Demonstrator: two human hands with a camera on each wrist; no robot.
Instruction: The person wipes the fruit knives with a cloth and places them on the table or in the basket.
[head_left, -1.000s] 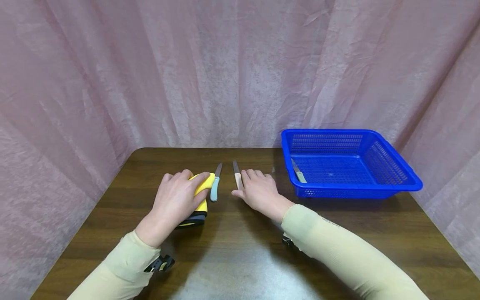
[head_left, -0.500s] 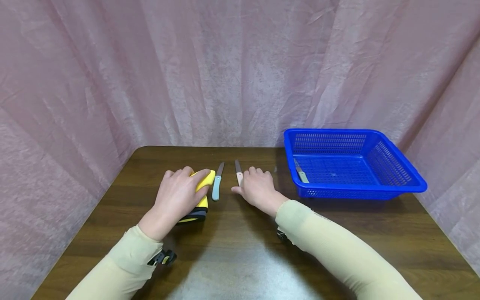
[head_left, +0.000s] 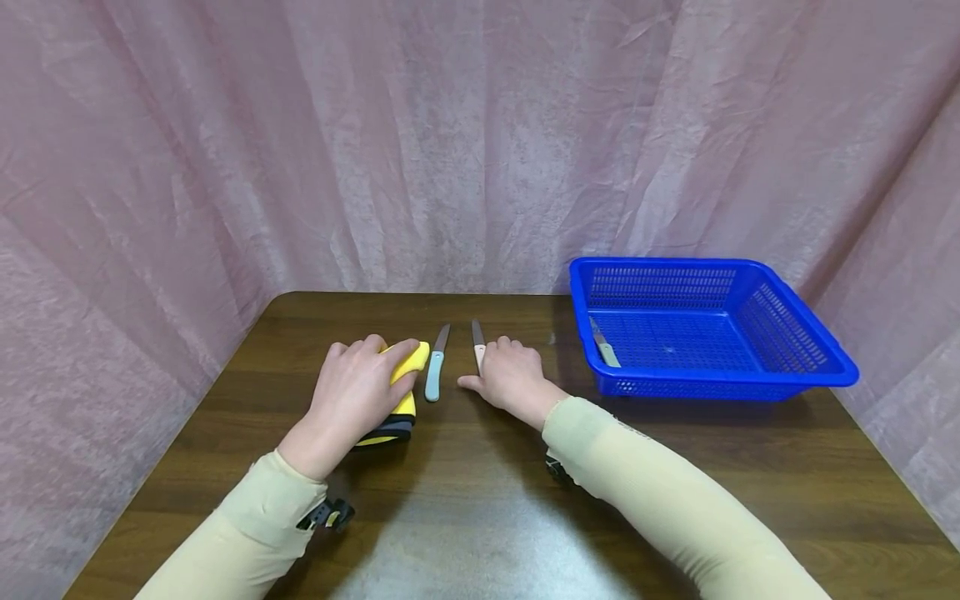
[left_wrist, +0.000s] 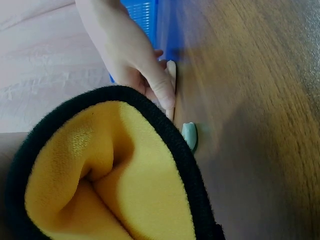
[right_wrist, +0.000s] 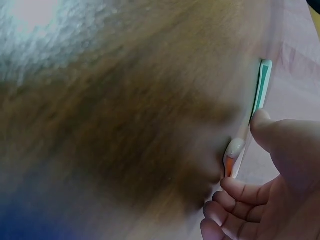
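A yellow cloth (head_left: 407, 403) is gripped by the left hand (head_left: 352, 387); a blue-handled knife (head_left: 433, 377) is seen beside it. A white-handled knife (head_left: 480, 357) is straddled by the right hand (head_left: 513, 375); thumb and fingers are parted.

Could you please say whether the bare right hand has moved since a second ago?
Yes; in the head view, the right hand has shifted left, away from the blue rectangular plastic basket.

1. Head view, centre: cannot see the lower handle of the pale-handled knife (head_left: 479, 355) behind the right hand (head_left: 513, 379).
2. Left of centre: cannot see much of the yellow cloth (head_left: 406, 405) beneath the left hand (head_left: 356, 392).
3. Left-wrist view: cannot see the blade of the blue-handled knife (left_wrist: 189, 133).
4. Right-wrist view, lower left: cannot identify a blurred blue patch (right_wrist: 25, 222).
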